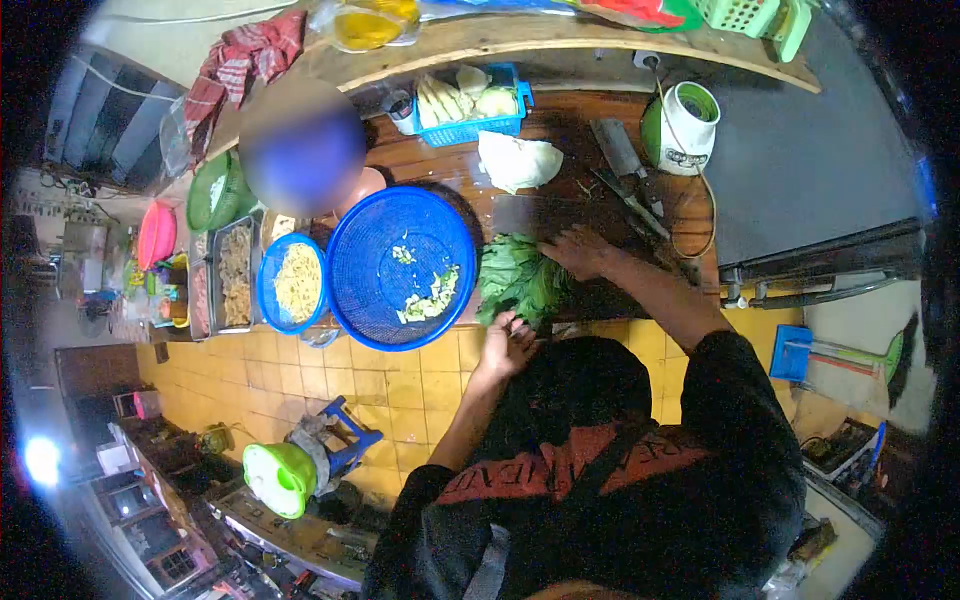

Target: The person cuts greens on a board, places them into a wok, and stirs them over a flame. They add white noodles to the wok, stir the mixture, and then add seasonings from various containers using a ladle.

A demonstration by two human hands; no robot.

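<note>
A bunch of leafy greens [522, 278] lies at the table's front edge, just right of a large blue basket [335, 300]. My left hand [508, 345] is at the near side of the greens, its fingers curled around the leaf edges. Across the far right side of the bunch rests my right hand [577, 252], palm down with fingers stretched out and touching the leaves. Chopped pale-green pieces [432, 300] sit inside the blue basket. Beyond the greens is a pale cabbage piece [520, 162].
A cleaver [622, 155] and a long knife [630, 203] lie at the right, near a blender base [683, 128] with its cord. Behind stands a blue vegetable crate [470, 130]. To the left are a noodle basket [298, 285] and a metal tray [234, 275].
</note>
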